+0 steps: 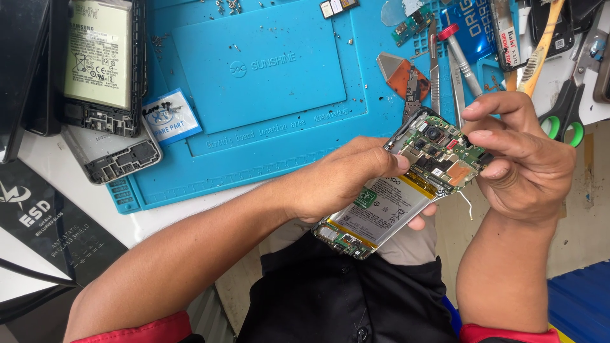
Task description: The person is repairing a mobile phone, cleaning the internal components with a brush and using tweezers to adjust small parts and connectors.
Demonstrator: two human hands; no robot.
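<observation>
**Two hands on one opened phone, bench items listed left to right**

Two dismantled handsets are recorded at the far left: an opened phone with pale battery [100, 60] is laid face-down at the mat's left edge, and a grey back frame [114, 155] is set just below it, partly on the white table [44, 168]. A black anti-static bag [47, 232] is seen lower left. A small white-and-blue label card [171, 117] is placed on the blue repair mat [267, 82], which covers most of the bench top.

The left hand [337, 181] is closed around the opened smartphone [406, 184], thumb pressed along the upper edge, other fingers wrapped underneath (one fingertip shows below the battery). The phone is held tilted in the air above the person's lap, just off the near edge of the mat, back cover off, its battery and green circuit board exposed.

The right hand [524, 159] is set at the phone's camera end, fingers curled and drawn narrowly together on the board; whether a small part is pinched between them cannot be told.

Behind the hands, on the mat's right portion, are noted: an orange triangular pick [397, 73], a scalpel [434, 63], a red-capped screwdriver [460, 57], and, furthest right, green-handled scissors [569, 117].
</observation>
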